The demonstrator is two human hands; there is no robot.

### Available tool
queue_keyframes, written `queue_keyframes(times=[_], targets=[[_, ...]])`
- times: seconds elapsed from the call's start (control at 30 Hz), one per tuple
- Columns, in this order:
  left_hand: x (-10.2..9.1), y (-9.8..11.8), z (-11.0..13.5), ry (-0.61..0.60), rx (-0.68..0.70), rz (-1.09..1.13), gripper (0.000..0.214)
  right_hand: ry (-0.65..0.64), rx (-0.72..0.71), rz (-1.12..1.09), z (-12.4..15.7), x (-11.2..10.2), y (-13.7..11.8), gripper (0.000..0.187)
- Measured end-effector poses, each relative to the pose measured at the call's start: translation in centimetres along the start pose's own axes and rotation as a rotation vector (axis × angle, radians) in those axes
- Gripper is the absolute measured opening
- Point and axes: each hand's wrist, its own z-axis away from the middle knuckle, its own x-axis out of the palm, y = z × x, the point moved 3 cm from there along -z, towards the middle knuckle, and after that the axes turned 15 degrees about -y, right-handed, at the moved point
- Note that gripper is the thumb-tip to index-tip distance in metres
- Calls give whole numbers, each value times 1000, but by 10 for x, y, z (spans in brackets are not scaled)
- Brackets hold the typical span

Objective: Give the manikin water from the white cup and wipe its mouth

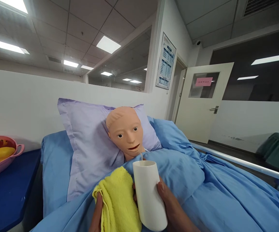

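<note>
A white cup [149,196] is in the grip of my right hand [170,203], its thumb along the right side. From the cup's rim a clear straw [141,156] rises toward the mouth of a nursing manikin [124,129]. The straw's tip looks close to the chin; whether it touches is unclear. My left hand [97,211] holds a folded yellow towel [118,199] just left of the cup, thumb in front, most fingers hidden behind. The manikin's head rests on a lilac pillow [88,138], mouth slightly parted, with a blue quilt [178,161] over the body.
A pink basin [1,164] of fruit stands on a dark blue tabletop [6,199] at the left. A white bed rail [245,164] runs along the right. Behind are a half-open door [202,119] and a wall notice [165,61].
</note>
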Motion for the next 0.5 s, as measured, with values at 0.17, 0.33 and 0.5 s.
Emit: queue_keyframes(times=[0.17,0.33,0.5], targets=[[6,1,0,26,21,-16,57,-6,-2,2,-1,3,-2,80],[6,0,1,26,6,-9,57,-34,-16,3,-2,5,-3,85],[-2,0,9,46,36,-12,51,-2,-1,4,-1,0,0,83]])
